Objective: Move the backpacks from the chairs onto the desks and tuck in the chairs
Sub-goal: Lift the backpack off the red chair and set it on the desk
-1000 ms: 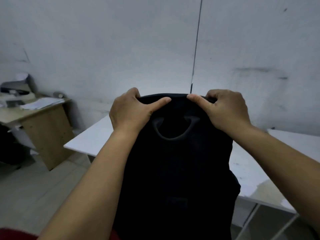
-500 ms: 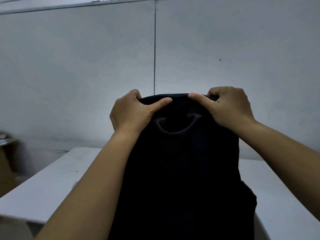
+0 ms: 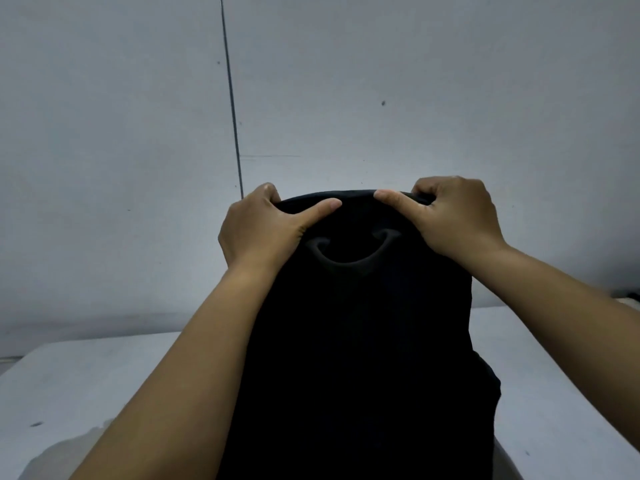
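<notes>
Both hands — left hand (image 3: 258, 230), right hand (image 3: 453, 216) — pinch the top edge of the upright black backpack (image 3: 360, 358) over the white desk (image 3: 86, 386), thumbs on its near face.

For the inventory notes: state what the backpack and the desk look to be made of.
Backpack: black matte woven fabric, apparently; it creases under the left hand and right hand. Desk: smooth white top, probably laminate or painted board; scuffed, faint sheen.

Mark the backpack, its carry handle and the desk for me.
backpack (image 3: 363, 358): head view, middle of its black back panel.
carry handle (image 3: 349, 259): head view, bottom of the loop's curve.
desk (image 3: 104, 382): head view, bare white top, left of the backpack.
</notes>
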